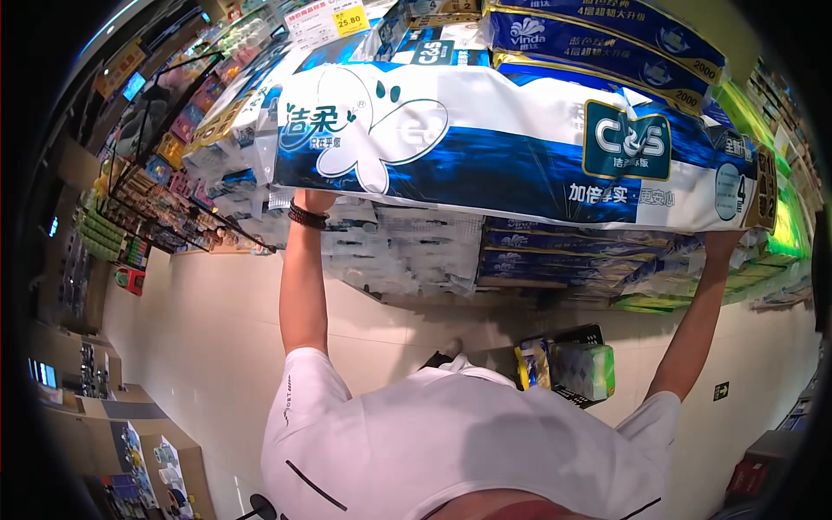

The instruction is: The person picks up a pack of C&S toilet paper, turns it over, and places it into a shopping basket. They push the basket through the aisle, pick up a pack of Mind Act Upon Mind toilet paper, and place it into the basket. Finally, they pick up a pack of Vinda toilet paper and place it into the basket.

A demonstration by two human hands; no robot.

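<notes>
A long blue and white C&S toilet paper pack [511, 147] stretches across the upper part of the view, its printed front facing me. My left hand [314, 200] grips its lower left edge, with a dark beaded bracelet on the wrist. At the lower right end, my right hand [723, 243] holds the pack from beneath. Most fingers of both hands are hidden by the pack. Behind it are stacked blue Vinda packs [598, 39] and a paper price sign [334, 22] reading 25.80.
A dark shopping basket [588, 334] with a green pack and a yellow-blue pack stands on the tiled floor [208, 303] in front of me. Stacked white packs [399, 251] form a low display under the held pack. Shelves of goods [147, 186] line the left side.
</notes>
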